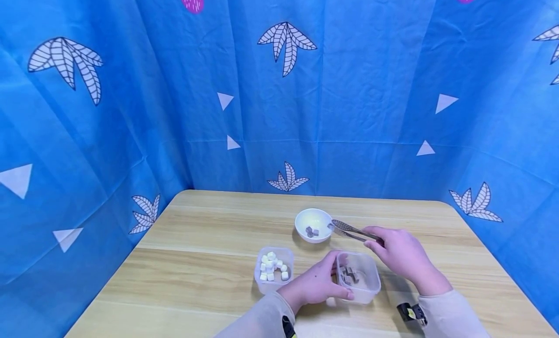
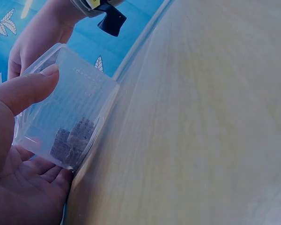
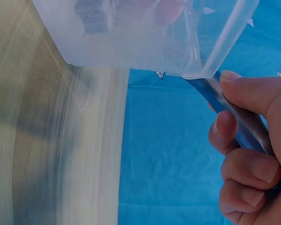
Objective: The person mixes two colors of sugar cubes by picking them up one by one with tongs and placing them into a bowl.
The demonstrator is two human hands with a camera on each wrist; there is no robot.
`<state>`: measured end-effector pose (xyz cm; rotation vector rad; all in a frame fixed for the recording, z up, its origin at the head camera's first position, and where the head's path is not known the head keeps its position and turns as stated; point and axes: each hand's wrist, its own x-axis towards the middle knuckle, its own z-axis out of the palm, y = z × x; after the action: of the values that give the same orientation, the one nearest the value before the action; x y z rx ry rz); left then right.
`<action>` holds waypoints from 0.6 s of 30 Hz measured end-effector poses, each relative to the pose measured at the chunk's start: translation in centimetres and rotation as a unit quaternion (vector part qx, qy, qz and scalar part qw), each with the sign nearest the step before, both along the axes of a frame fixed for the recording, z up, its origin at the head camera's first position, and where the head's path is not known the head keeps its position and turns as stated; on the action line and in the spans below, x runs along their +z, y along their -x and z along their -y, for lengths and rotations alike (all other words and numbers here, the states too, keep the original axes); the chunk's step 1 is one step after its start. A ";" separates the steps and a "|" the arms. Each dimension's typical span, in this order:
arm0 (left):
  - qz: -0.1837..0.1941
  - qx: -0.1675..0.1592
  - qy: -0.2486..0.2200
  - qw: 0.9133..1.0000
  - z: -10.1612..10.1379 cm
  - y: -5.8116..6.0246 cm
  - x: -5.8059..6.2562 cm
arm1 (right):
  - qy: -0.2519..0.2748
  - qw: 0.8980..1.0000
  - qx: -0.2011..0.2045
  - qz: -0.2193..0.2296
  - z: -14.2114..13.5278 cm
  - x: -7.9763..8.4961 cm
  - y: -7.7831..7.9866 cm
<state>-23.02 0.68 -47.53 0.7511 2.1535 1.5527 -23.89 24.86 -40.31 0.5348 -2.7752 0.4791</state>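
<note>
My left hand (image 1: pixel 315 281) grips a clear plastic container (image 1: pixel 370 285) standing on the table, thumb on its near side and fingers round its far side. Several brown cubes (image 2: pixel 74 143) lie in it, gathered at the left in the head view. In my right hand (image 1: pixel 401 250) is a pair of metal tongs (image 1: pixel 355 231), thumb along one arm and fingers curled round the other. Their tips reach the right rim of a white bowl (image 1: pixel 311 215). A few brown cubes (image 1: pixel 312 232) sit on the bowl's bottom. I cannot tell whether the tongs' tips hold anything.
Left of my left hand stands a second clear container (image 1: pixel 287 253) with several white cubes (image 1: pixel 270 267). The wooden table (image 1: pixel 205 260) ends at blue patterned curtains (image 1: pixel 362 110) behind and at both sides. A black wrist mount (image 1: pixel 410 313) hangs at my right sleeve.
</note>
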 end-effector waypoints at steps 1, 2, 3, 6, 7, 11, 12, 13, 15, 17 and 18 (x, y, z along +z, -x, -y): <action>-0.001 0.000 0.000 1.000 0.0 0.0 0.0 | 0.000 1.000 0.001 0.001 0.0 -0.1 0.0; -0.001 0.000 0.000 1.000 0.0 0.0 0.0 | -0.001 1.000 0.002 0.002 0.0 -0.1 0.1; -0.002 0.000 0.001 1.000 0.0 0.0 0.1 | 0.000 1.000 0.002 0.003 -0.1 -0.2 0.1; -0.004 0.001 0.003 1.000 0.0 0.0 0.2 | 0.001 1.000 0.002 0.003 -0.1 -0.2 0.1; -0.004 0.001 0.004 1.000 0.0 -0.1 0.2 | 0.001 1.000 0.002 0.004 -0.1 -0.2 0.1; -0.004 0.004 0.011 1.000 0.0 -0.1 0.2 | 0.002 1.000 0.004 0.006 -0.2 0.0 0.0; -0.005 0.005 0.013 1.000 0.1 -0.1 0.1 | 0.003 1.000 0.004 0.009 -0.2 0.1 0.0; -0.004 0.005 0.014 1.000 0.1 -0.1 0.1 | 0.006 1.000 0.007 0.011 -0.3 0.2 -0.1; -0.006 0.005 0.016 1.000 0.1 -0.1 0.0 | 0.011 1.000 0.011 0.016 -0.5 0.5 -0.2; -0.007 0.004 0.013 1.000 0.1 -0.1 0.0 | 0.015 1.000 0.014 0.023 -0.8 0.9 -0.4; -0.007 0.003 0.013 1.000 0.1 -0.1 0.0 | 0.017 0.999 0.016 0.025 -1.0 1.1 -0.4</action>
<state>-22.96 0.60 -47.58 0.7500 2.1847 1.5237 -23.45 25.85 -39.22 0.5691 -2.8041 0.5542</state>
